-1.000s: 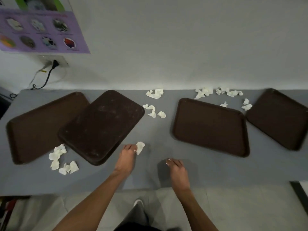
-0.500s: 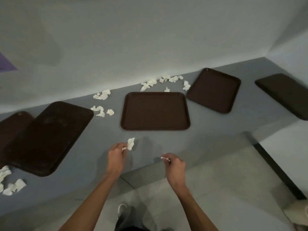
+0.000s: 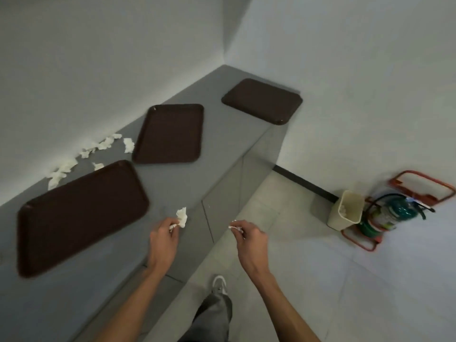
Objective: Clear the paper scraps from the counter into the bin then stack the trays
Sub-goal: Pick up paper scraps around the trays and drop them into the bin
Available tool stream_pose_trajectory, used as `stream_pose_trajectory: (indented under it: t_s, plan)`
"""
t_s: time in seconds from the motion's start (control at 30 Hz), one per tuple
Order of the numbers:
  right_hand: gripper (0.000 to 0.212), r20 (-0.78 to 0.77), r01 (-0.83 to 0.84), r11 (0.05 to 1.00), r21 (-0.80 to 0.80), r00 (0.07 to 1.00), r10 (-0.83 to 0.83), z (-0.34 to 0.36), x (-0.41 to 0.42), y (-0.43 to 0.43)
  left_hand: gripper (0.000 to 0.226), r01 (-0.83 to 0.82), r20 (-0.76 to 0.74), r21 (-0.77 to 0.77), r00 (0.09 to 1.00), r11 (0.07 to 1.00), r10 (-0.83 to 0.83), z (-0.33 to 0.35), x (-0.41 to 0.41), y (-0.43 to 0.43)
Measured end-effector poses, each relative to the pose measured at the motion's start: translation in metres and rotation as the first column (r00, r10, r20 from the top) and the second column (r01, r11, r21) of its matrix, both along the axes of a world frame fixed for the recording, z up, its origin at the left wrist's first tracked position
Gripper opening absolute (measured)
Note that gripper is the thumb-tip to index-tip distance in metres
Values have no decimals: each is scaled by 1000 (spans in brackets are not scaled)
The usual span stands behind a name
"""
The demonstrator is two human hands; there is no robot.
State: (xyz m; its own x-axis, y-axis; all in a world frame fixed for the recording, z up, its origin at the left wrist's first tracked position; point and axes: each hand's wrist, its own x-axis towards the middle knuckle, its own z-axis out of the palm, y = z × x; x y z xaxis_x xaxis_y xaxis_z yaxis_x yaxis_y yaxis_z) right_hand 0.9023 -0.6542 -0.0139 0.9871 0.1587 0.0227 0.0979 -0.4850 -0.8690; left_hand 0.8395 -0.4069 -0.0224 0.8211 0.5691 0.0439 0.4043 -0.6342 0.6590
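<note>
The left hand [image 3: 162, 239] pinches a crumpled white paper scrap [image 3: 182, 217], and the right hand [image 3: 250, 236] pinches a smaller white shred [image 3: 233, 227]. The beige plastic bin [image 3: 335, 217] stands well right of both hands' fingers. Beyond them lie loose white scraps [image 3: 98, 146] and three unstacked brown plastic trays [image 3: 170, 133]; I judge the task barely begun.

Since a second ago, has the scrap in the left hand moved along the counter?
Yes. The scrap pinched by the left hand went rightward: then left of the nearest tray, now past its front right corner, toward the bin.

Your left hand [image 3: 162, 239], right hand [image 3: 251, 239] bare; forearms [image 3: 138, 299] bare; loose grey trousers [image 3: 213, 317]; white sneaker [image 3: 219, 284], greyish toe.
</note>
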Motion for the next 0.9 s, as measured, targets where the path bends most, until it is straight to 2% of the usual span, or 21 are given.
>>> stream_pose_trajectory:
  t_s: [0.17,0.27,0.5,0.73,0.9]
  plan:
    - [12,-24,195,981,-15,981,-195,3,56,-78,22,238,34,-1,971,971,-238,-1,112,-82]
    - [12,-51,309,950,-44,949,-311,1,93,-124,23,327,34,-29,945,945,-326,-9,177,-130]
    - [14,-77,585,802,-122,800,-596,8,179,-236,19,565,19,-54,825,823,-565,-16,319,-248]
    - [14,-132,731,671,-126,658,-742,2,238,-323,19,736,-14,-41,676,676,-737,-15,413,-355]
    - [15,-198,765,624,-156,595,-779,-23,281,-382,15,793,-87,-25,604,608,-792,-30,464,-431]
